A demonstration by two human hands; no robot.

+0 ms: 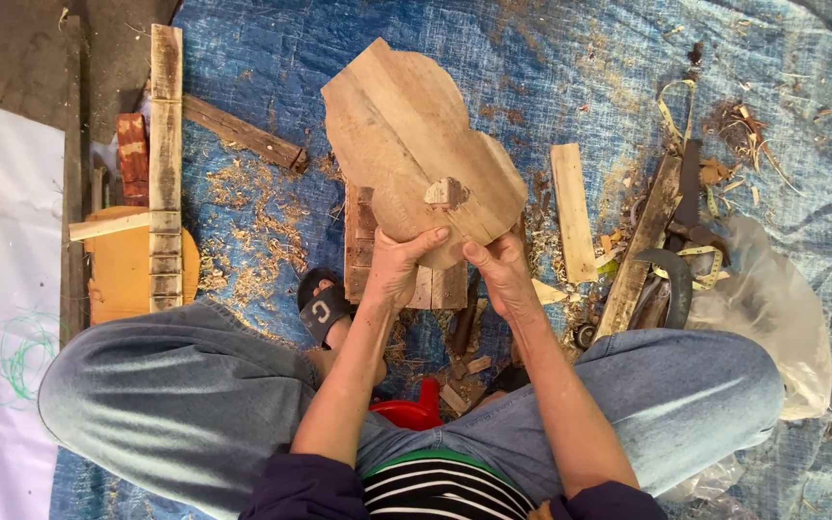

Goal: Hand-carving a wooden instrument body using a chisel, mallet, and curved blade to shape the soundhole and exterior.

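Left hand and right hand both clamped on the lower edge of a pale lobed wooden cutout panel, thumbs on its face, panel held tilted above a short slatted wood block. Blue woven tarp below, covered in wood shavings. Pale wood strip just right; notched wooden batten far left.

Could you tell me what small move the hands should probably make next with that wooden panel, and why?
Probably press the small wood chip flat with a thumb. Both the left hand and right hand grip the lower edge of the lobed wooden panel, thumbs just below the chip, which sits raised in a dark notch and looks loose.
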